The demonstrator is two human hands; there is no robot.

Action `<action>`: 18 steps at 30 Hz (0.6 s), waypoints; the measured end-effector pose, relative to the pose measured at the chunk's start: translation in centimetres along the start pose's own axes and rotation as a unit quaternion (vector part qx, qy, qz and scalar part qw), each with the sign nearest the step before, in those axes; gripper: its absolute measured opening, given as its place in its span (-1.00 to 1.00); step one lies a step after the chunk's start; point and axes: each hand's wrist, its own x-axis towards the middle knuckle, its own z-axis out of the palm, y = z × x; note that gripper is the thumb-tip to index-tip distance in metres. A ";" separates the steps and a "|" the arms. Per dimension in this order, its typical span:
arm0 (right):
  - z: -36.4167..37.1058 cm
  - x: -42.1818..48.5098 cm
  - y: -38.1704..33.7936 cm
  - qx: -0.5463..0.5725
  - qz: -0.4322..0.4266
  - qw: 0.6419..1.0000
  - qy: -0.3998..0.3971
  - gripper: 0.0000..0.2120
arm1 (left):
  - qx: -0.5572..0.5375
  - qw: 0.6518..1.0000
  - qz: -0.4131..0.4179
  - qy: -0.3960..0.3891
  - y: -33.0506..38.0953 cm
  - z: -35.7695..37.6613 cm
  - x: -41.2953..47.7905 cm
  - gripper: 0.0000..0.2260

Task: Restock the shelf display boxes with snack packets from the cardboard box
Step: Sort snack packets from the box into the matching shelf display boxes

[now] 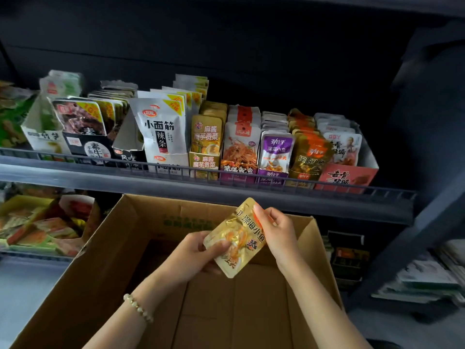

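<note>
Head view, lower centre: left hand (pixel 198 250) and right hand (pixel 279 233) pinch one gold packet (pixel 241 238) above the cardboard box (pixel 100 260); its display box (pixel 302 176) at middle right looks full, forcing may crumple packets

Shop, shelf (pixel 201 176) of display boxes (pixel 346 176), snack packets (pixel 161 127)

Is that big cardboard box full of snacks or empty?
Empty, as far as shows: the cardboard box has a bare floor; the gold packet is held above it.
</note>
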 end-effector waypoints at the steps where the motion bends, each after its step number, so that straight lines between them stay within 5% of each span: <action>1: -0.1 0.0 0.1 -0.001 -0.008 1.000 0.000 -0.67 | 0.005 1.000 0.012 0.009 -0.1 0.1 0.1 -0.80; 4: -0.5 0.0 -0.3 0.020 -0.016 0.998 -0.058 -0.78 | -0.016 0.999 0.027 0.037 -0.2 -0.3 0.3 -0.77; 13: -0.4 0.5 0.5 0.164 0.101 0.969 -0.156 -0.48 | -0.063 0.997 0.025 -0.027 0.3 0.1 -0.2 -0.75; 18: -0.5 0.3 0.4 0.196 0.131 0.960 -0.151 -0.73 | -0.073 0.997 0.020 -0.031 0.8 0.1 -0.5 -0.75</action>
